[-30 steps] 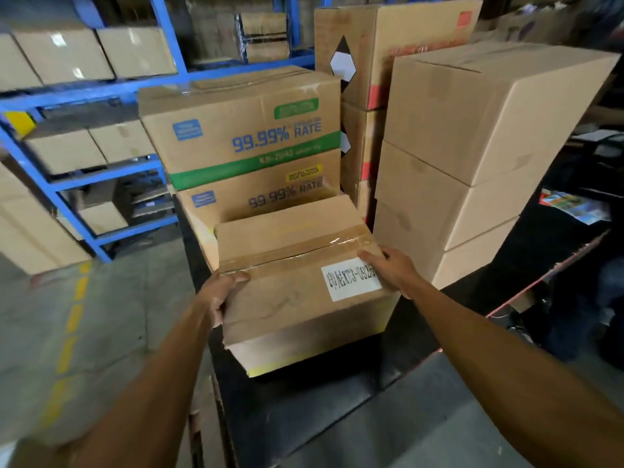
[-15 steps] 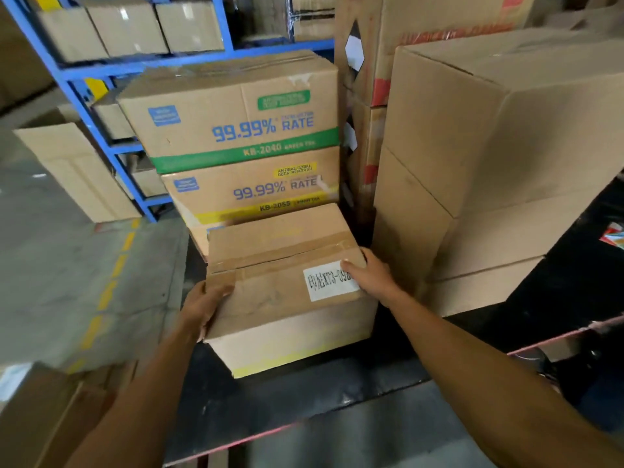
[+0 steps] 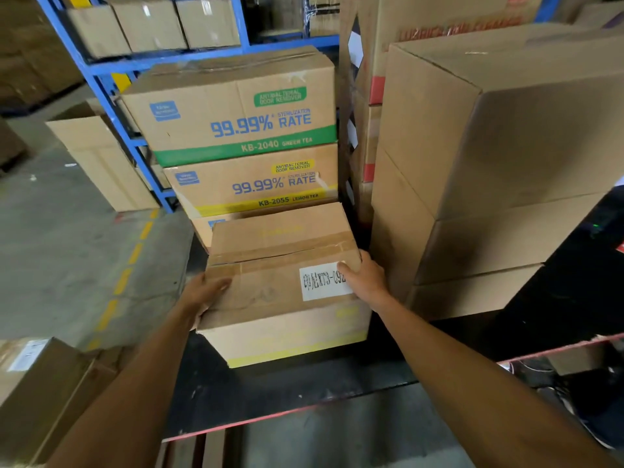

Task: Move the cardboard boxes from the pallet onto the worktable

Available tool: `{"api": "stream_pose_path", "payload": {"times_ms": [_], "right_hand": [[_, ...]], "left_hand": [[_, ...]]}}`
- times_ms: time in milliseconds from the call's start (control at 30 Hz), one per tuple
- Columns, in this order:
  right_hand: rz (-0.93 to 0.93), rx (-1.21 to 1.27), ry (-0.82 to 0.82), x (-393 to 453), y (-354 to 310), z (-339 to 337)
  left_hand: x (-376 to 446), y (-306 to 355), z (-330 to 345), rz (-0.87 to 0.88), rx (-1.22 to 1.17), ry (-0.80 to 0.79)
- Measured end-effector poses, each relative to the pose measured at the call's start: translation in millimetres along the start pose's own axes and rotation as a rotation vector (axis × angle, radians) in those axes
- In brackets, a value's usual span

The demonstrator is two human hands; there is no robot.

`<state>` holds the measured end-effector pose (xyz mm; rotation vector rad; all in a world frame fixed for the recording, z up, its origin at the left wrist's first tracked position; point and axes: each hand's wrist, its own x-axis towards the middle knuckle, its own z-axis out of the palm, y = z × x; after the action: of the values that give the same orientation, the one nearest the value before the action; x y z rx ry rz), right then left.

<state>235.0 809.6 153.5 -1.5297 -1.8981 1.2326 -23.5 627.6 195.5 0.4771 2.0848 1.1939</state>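
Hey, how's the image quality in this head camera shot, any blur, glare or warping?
Head view: wide-angle warping bows the blue rack and box edges; the print on the green-band box reads sharp, while boxes on the upper shelf are soft with small glare spots; the plain stack at right has a shaded side; both forearms smear toward the bottom edge.

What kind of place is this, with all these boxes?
Most likely a warehouse or stockroom. Blue steel shelving holds cartons, printed product boxes are stacked high, and a yellow dashed line marks the concrete floor.
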Motion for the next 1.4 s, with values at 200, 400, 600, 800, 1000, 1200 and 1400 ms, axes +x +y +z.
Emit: {"api": "stream_pose_path", "payload": {"times_ms": [200,400,600,800,1000,1200,1400], "right_hand": [[0.014,-0.052,-0.038,-2.1,-0.8,-0.9],[-0.174,-0.363,0.04,-23.6,-29.2,4.8],[-0.465,-0.453,0.004,-58.6,-71.1,47.6],[-0.556,-0.224,-0.139,-110.7,-120.5,127.8],[-0.541,-0.015,-0.356,-165.4,-157.6,233.9],[-0.506,-0.025,-0.564,-181.9,-192.7,356.0],[-0.477,-0.109,-0.757,-186.9,-222.7,476.1]], "left_hand": [[24.9,-16.4,-9.4,0.028,0.151,0.049],[2.1,-7.0,-11.2,0.092,0.308,0.154],[-49.9,-16.7,-33.9,0.204,0.135,0.241],[-86.7,-59.6,-106.9,0.218,-0.023,0.277],[-103.9,-126.7,-201.4,0.189,-0.119,0.344],[-87.1,-193.7,-296.5,0.082,-0.206,0.433],[-73.1,-245.6,-381.3,-0.094,-0.251,0.566]]}}
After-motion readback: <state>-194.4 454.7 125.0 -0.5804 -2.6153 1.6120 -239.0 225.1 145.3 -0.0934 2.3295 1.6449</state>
